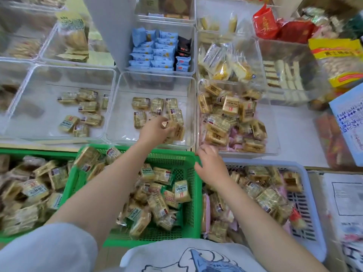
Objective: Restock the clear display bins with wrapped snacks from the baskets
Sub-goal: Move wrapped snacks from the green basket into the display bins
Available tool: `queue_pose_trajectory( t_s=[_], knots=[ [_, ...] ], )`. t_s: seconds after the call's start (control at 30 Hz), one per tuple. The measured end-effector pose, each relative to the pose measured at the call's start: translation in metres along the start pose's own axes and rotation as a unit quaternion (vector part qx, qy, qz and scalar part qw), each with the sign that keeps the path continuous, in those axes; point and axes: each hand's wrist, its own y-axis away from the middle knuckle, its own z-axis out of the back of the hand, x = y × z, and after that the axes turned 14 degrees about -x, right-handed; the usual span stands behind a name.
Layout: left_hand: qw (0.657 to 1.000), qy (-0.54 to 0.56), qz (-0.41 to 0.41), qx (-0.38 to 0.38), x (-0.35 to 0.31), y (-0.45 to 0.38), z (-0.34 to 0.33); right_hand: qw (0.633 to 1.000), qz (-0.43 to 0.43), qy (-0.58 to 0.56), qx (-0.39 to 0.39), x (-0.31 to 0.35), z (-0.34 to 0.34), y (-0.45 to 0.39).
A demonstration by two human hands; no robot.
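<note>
Two bare forearms reach forward from the bottom of the head view, over a row of baskets toward a bank of clear display bins. The left hand [155,130] lies inside the middle clear bin [117,107], fingers curled round a few tan wrapped snacks [174,126] at the bin's right front; about eight more packets of the same kind lie scattered on the bin floor behind the hand. The right hand [211,165] hovers over the far right corner of the green basket [188,193], at the front edge of the right clear bin [275,134]. Its fingers are loosely bent and spread, and nothing shows in its grasp.

The green basket sits directly below the middle bin and is partly filled with tan wrapped snacks in a loose heap. To its left a second green basket [11,151] holds a similar heap; to its right a pale blue-grey basket [312,193] holds tan packets mixed with a few pink ones. The left clear bin [29,79] holds about ten tan packets, well spread. The right clear bin is piled high with tan packets over pink ones. Behind the middle bin stands a bin of light blue packets [155,52] with several dark ones at its right side. A white sleeve and a printed shirt front fill the lower edge.
</note>
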Motion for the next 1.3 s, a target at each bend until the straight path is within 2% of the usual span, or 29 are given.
queue_pose_trajectory(
  t_s=[0.07,0.13,0.27,0.37,0.4,0.43,0.47,0.53,0.57,0.63,0.7,0.77,0.87,0.93,1.0,1.07,1.17,1.23,1.3],
  knots=[
    [0.996,-0.076,-0.022,0.040,0.007,-0.002,-0.006,1.000,0.002,0.001,0.003,0.000,0.001,0.000],
    [0.993,-0.105,-0.042,0.036,0.013,0.003,-0.008,1.000,0.006,0.004,0.006,0.000,0.001,0.002],
    [0.994,-0.016,-0.095,-0.060,0.023,0.044,0.000,0.999,0.002,0.024,-0.022,0.006,-0.005,0.011],
    [0.994,0.054,-0.074,-0.063,0.033,0.094,0.008,0.986,0.077,0.066,-0.133,0.016,-0.021,0.030],
    [0.996,0.065,-0.048,-0.049,0.041,0.108,0.009,0.982,0.111,0.067,-0.135,0.022,-0.026,0.037],
    [0.997,0.068,-0.021,-0.031,0.049,0.121,0.008,0.985,0.131,0.061,-0.091,0.028,-0.031,0.041],
    [0.998,0.063,0.003,-0.012,0.058,0.132,0.006,0.988,0.138,0.062,-0.014,0.034,-0.039,0.044],
    [0.998,0.054,0.037,0.027,0.074,0.151,0.002,0.977,0.139,0.097,0.129,0.037,-0.060,0.048],
    [0.996,0.055,0.046,0.043,0.080,0.159,0.001,0.968,0.138,0.121,0.172,0.037,-0.071,0.050],
    [0.994,0.065,0.059,0.062,0.089,0.174,0.001,0.948,0.151,0.185,0.210,0.033,-0.091,0.055],
    [0.993,0.064,0.070,0.067,0.097,0.185,0.004,0.927,0.185,0.251,0.208,0.033,-0.101,0.059],
    [0.993,0.062,0.076,0.067,0.102,0.193,0.009,0.926,0.195,0.262,0.188,0.038,-0.104,0.057],
    [0.989,0.088,0.101,0.063,0.107,0.203,0.020,0.953,0.152,0.193,0.178,0.046,-0.098,0.049],
    [0.987,0.104,0.111,0.052,0.108,0.205,0.027,0.982,0.056,0.079,0.162,0.053,-0.083,0.041],
    [0.987,0.115,0.104,0.032,0.108,0.204,0.032,0.987,-0.067,-0.063,0.134,0.059,-0.067,0.034],
    [0.990,0.124,0.072,0.004,0.105,0.202,0.037,0.961,-0.164,-0.191,0.117,0.064,-0.052,0.029],
    [0.994,0.109,-0.007,-0.018,0.103,0.194,0.043,0.894,-0.247,-0.336,0.162,0.082,-0.033,0.024],
    [0.995,0.078,-0.057,-0.032,0.103,0.186,0.049,0.861,-0.254,-0.396,0.192,0.101,-0.023,0.018],
    [0.993,0.050,-0.080,-0.068,0.103,0.178,0.056,0.853,-0.231,-0.415,0.218,0.123,-0.014,0.010]
  ],
)
